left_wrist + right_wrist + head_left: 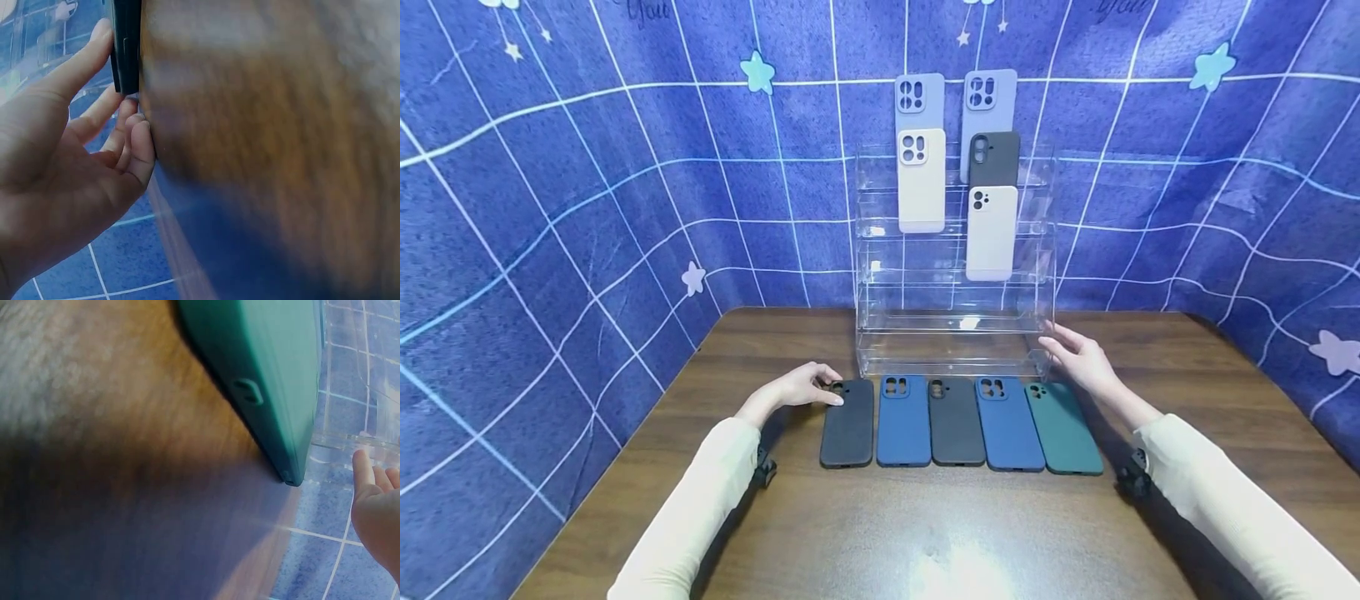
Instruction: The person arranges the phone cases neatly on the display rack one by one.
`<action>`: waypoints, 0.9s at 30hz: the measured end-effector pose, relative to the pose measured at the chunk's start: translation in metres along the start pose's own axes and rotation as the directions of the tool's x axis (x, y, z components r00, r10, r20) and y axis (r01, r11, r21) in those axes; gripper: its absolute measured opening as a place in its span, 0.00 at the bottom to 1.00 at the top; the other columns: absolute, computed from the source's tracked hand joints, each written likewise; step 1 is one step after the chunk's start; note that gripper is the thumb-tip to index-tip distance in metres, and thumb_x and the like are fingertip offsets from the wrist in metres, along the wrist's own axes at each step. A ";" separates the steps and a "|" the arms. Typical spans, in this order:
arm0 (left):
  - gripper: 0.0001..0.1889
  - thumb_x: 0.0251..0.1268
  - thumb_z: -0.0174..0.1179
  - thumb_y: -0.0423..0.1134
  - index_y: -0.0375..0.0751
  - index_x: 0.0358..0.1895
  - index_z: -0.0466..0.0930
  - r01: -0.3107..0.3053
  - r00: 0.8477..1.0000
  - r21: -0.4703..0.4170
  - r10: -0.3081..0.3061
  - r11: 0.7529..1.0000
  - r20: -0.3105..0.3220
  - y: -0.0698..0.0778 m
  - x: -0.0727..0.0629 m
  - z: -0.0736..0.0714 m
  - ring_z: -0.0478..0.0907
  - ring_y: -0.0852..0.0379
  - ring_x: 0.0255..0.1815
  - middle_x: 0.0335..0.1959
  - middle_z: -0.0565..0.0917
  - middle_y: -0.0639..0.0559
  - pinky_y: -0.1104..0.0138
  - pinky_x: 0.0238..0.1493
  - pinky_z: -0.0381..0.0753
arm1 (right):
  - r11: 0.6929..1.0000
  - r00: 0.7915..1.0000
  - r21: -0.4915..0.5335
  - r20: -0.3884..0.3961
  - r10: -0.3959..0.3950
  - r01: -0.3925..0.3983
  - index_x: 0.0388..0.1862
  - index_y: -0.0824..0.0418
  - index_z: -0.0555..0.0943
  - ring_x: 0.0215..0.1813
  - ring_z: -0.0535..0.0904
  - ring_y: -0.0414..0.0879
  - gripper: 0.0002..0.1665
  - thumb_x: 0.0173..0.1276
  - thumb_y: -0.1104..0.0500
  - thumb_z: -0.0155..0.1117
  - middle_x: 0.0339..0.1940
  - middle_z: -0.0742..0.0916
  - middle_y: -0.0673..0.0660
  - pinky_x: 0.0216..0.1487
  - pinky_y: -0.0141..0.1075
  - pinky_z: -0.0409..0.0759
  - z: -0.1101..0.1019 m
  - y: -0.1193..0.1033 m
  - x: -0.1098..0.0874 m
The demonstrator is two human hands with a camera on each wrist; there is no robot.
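Note:
My left hand [801, 386] is at the upper left corner of a black phone case [847, 429], the leftmost of a row lying on the table. In the left wrist view, the thumb lies on the edge of this black case [127, 47] and the fingers bend in at its end, pinching the corner. My right hand [1084, 364] reaches to the lower right side of a clear tiered display rack [951, 367], fingers extended, thumb tip near the plastic. Below that hand lies a green phone case [275, 381], apart from the fingers.
Between the black and green cases lie a blue case [904, 429], another black case [957, 429] and another blue case [1011, 433]. On the rack stand lavender cases [925, 92], white cases [921, 187] and a dark case [996, 158]. Blue patterned cloth [625, 183] hangs behind.

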State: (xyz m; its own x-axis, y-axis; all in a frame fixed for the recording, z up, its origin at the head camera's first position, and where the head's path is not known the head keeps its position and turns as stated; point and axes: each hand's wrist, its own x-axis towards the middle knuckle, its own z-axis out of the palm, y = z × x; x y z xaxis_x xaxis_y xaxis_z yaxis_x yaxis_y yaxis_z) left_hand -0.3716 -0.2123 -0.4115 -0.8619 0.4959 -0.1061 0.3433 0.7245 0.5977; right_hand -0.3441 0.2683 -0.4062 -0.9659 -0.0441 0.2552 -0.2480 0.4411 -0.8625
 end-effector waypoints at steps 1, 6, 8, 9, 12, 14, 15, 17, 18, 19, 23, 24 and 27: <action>0.24 0.57 0.65 0.46 0.33 0.53 0.77 -0.022 1.000 -0.014 0.022 1.000 0.002 -0.002 0.000 -0.001 0.75 0.44 0.52 0.49 0.80 0.40 0.53 0.55 0.74 | 1.000 1.000 -0.003 -0.003 0.000 0.000 0.69 0.64 0.63 0.38 0.77 0.23 0.35 0.71 0.47 0.54 0.60 0.75 0.70 0.41 0.17 0.77 0.000 0.001 0.000; 0.21 0.59 0.63 0.51 0.37 0.48 0.81 -0.142 0.990 -0.037 0.142 0.989 -0.012 -0.014 0.005 -0.002 0.79 0.53 0.44 0.41 0.84 0.47 0.61 0.47 0.78 | 1.000 1.000 0.002 -0.009 -0.001 0.001 0.70 0.64 0.63 0.38 0.77 0.23 0.35 0.70 0.46 0.55 0.61 0.75 0.69 0.41 0.17 0.76 0.000 0.004 0.002; 0.19 0.59 0.64 0.48 0.37 0.46 0.81 -0.147 0.989 -0.022 0.146 0.989 -0.033 -0.015 0.007 -0.001 0.79 0.55 0.41 0.38 0.84 0.48 0.63 0.44 0.78 | 1.000 1.000 0.019 -0.005 0.000 0.000 0.70 0.65 0.63 0.39 0.77 0.22 0.36 0.70 0.46 0.55 0.63 0.74 0.68 0.42 0.16 0.76 0.000 0.004 0.002; 0.18 0.58 0.64 0.47 0.37 0.45 0.81 -0.140 0.989 -0.005 0.140 0.990 -0.047 -0.015 0.008 0.000 0.79 0.55 0.39 0.37 0.84 0.48 0.63 0.42 0.78 | 1.000 1.000 0.027 -0.003 0.001 0.000 0.70 0.65 0.63 0.39 0.77 0.22 0.36 0.70 0.47 0.55 0.64 0.73 0.68 0.42 0.16 0.76 0.001 0.004 0.002; 0.14 0.56 0.65 0.39 0.35 0.43 0.82 -0.099 0.990 0.046 0.103 0.994 -0.096 -0.010 0.008 0.002 0.79 0.55 0.37 0.35 0.84 0.46 0.63 0.42 0.78 | 0.999 1.000 0.051 0.007 -0.001 0.000 0.70 0.67 0.61 0.40 0.77 0.21 0.37 0.70 0.47 0.55 0.65 0.71 0.69 0.43 0.16 0.76 0.001 0.005 0.002; 0.12 0.54 0.66 0.36 0.34 0.41 0.82 -0.099 0.986 0.082 0.109 0.992 -0.128 -0.007 0.008 0.003 0.78 0.56 0.34 0.33 0.84 0.46 0.65 0.40 0.78 | 0.998 1.000 0.057 0.003 0.001 -0.001 0.70 0.67 0.62 0.40 0.77 0.22 0.37 0.70 0.47 0.55 0.65 0.71 0.69 0.43 0.16 0.76 0.001 0.004 0.001; 0.11 0.54 0.66 0.35 0.34 0.40 0.82 -0.100 0.984 0.095 0.113 0.990 -0.140 -0.005 0.008 0.004 0.79 0.57 0.33 0.32 0.84 0.46 0.66 0.40 0.78 | 0.998 1.000 0.058 0.005 0.003 -0.003 0.70 0.67 0.61 0.40 0.77 0.22 0.37 0.70 0.47 0.55 0.65 0.71 0.69 0.43 0.16 0.76 0.001 0.004 0.001; 0.11 0.53 0.66 0.35 0.34 0.39 0.82 -0.108 0.981 0.110 0.124 0.988 -0.152 -0.003 0.007 0.003 0.79 0.58 0.32 0.32 0.85 0.46 0.67 0.39 0.79 | 0.999 1.000 0.054 0.010 0.003 -0.003 0.70 0.67 0.61 0.40 0.77 0.22 0.37 0.70 0.47 0.55 0.66 0.71 0.68 0.43 0.16 0.75 0.001 0.004 0.001; 0.11 0.53 0.67 0.35 0.35 0.39 0.82 -0.107 0.980 0.110 0.124 0.988 -0.157 -0.002 0.007 0.003 0.79 0.58 0.32 0.33 0.85 0.46 0.67 0.39 0.79 | 0.999 1.000 0.052 0.009 0.005 -0.005 0.70 0.66 0.61 0.40 0.77 0.22 0.37 0.70 0.47 0.55 0.66 0.71 0.68 0.43 0.16 0.75 0.001 0.004 0.001; 0.11 0.53 0.67 0.35 0.35 0.39 0.82 -0.109 0.979 0.106 0.125 0.988 -0.161 -0.002 0.007 0.002 0.80 0.58 0.33 0.33 0.85 0.46 0.67 0.39 0.79 | 0.999 1.000 0.052 0.007 0.008 -0.008 0.70 0.66 0.62 0.40 0.78 0.22 0.37 0.70 0.47 0.55 0.65 0.72 0.67 0.43 0.16 0.75 0.001 0.004 0.001; 0.10 0.55 0.65 0.34 0.36 0.41 0.80 -0.100 0.976 0.046 0.107 0.994 -0.189 -0.002 0.006 0.001 0.80 0.57 0.32 0.35 0.85 0.44 0.66 0.35 0.81 | 0.999 1.000 0.045 0.009 0.007 -0.007 0.70 0.66 0.62 0.41 0.78 0.24 0.37 0.70 0.47 0.55 0.65 0.72 0.67 0.43 0.17 0.76 0.001 0.003 0.001; 0.11 0.56 0.65 0.34 0.36 0.42 0.80 -0.098 0.976 0.012 0.098 0.995 -0.192 -0.002 0.006 0.001 0.80 0.57 0.31 0.35 0.85 0.44 0.66 0.33 0.81 | 0.999 1.000 0.045 0.008 0.007 -0.007 0.70 0.66 0.62 0.41 0.78 0.24 0.37 0.70 0.47 0.55 0.65 0.72 0.67 0.43 0.17 0.76 0.001 0.003 0.001; 0.13 0.57 0.64 0.33 0.33 0.45 0.78 -0.094 0.978 -0.104 0.073 0.990 -0.193 -0.003 0.007 0.001 0.80 0.59 0.27 0.36 0.83 0.41 0.66 0.27 0.82 | 0.999 1.000 0.040 0.008 0.011 -0.011 0.70 0.65 0.61 0.41 0.78 0.24 0.37 0.70 0.46 0.55 0.66 0.72 0.66 0.44 0.17 0.76 0.000 0.003 0.001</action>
State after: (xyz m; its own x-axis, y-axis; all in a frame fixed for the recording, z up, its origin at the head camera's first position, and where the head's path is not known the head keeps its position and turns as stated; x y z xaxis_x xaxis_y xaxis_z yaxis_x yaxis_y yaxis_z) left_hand -0.3781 -0.2104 -0.4145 -0.8904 0.4454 0.0932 0.3823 0.6210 0.6842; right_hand -0.3455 0.2696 -0.4088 -0.9691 -0.0468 0.2422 -0.2400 0.4055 -0.8820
